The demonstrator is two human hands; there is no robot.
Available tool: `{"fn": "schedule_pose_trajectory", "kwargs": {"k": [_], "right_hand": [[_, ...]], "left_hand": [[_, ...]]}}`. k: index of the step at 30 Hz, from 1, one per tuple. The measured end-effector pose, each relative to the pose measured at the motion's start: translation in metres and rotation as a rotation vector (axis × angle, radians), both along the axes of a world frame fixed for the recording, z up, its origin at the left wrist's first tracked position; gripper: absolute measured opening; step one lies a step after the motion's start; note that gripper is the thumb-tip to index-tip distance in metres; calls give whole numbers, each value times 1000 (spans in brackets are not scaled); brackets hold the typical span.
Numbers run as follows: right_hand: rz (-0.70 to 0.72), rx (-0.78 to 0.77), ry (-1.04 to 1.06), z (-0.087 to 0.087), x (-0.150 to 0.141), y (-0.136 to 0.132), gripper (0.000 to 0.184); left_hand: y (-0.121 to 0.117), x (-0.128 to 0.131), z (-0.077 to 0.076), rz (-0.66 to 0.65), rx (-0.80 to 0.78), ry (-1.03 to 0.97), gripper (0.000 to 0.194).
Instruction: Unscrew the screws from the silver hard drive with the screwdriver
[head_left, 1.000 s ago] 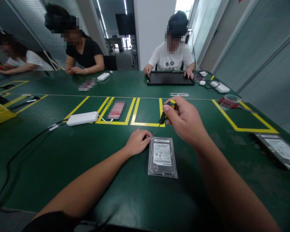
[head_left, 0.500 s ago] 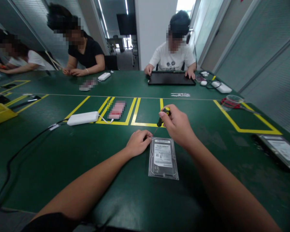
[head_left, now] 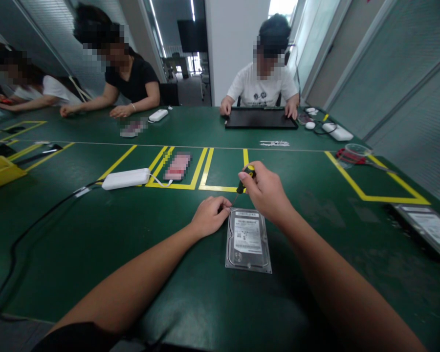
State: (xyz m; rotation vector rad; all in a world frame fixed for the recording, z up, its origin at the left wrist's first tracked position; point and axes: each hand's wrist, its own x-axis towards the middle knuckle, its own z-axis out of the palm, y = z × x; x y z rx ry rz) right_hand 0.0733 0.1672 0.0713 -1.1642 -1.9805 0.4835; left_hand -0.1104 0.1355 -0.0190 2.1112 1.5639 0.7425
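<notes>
A silver hard drive (head_left: pixel 248 239) with a white label lies flat on the green table in front of me. At its far left corner, my left hand (head_left: pixel 211 215) rests with curled fingers, thumb and forefinger close to the corner; what they pinch, if anything, is too small to make out. My right hand (head_left: pixel 266 189) is closed around the yellow-and-black handle of a screwdriver (head_left: pixel 241 186). The screwdriver slants down to the left, and its thin shaft ends at that same corner, beside my left fingertips.
Another hard drive (head_left: pixel 427 227) lies at the right. A white power bank (head_left: pixel 126 179) is cabled to a phone (head_left: pixel 178 166) on the left. Yellow tape (head_left: pixel 396 199) marks the table. Opposite, one person holds a black panel (head_left: pixel 261 118); others sit further left. A yellow bin (head_left: pixel 2 172) stands far left.
My right hand and the screwdriver handle have shifted slightly left and down. My left hand and the hard drive stay put. Across the table, one person's hands have moved apart.
</notes>
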Motion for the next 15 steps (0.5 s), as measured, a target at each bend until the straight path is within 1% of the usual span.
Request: {"fn": "schedule_pose_trajectory", "kwargs": {"k": [10,15], "right_hand": [[2,-6,-21,-1,0,1,32],[29,28,-35,0,0,1,33]], "left_hand": [[1,0,-2,0,7,-12,14],[1,0,-1,0,1,-38,13]]}}
